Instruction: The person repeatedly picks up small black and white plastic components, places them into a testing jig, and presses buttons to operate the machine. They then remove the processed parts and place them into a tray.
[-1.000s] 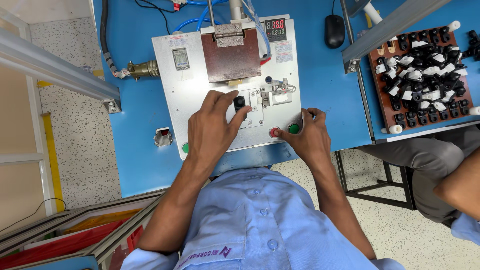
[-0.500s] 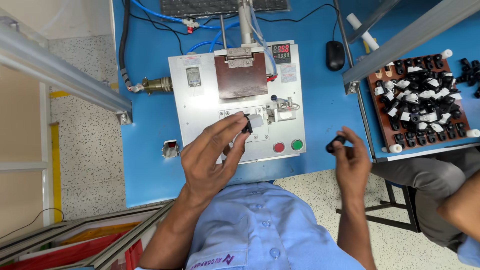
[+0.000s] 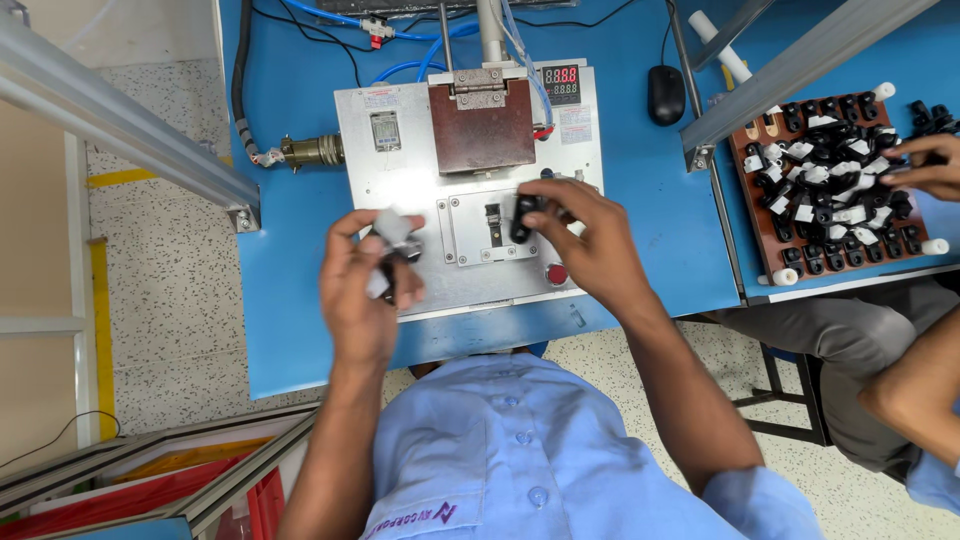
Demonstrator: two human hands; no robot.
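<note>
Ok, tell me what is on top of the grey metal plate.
On the grey metal plate: a brown block, a red button. The right hand covers part of it.

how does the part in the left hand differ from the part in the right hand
The left hand holds a pale grey and black part clear of the fixture, beside the silver metal plate. The right hand holds a small all-black part over the plate's centre, near the slotted fixture. The grey part looks blurred; the black one is sharper. Both are small and pinched in fingertips.

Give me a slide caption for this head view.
Right hand sets a black part on the fixture plate; left hand holds another.
</note>
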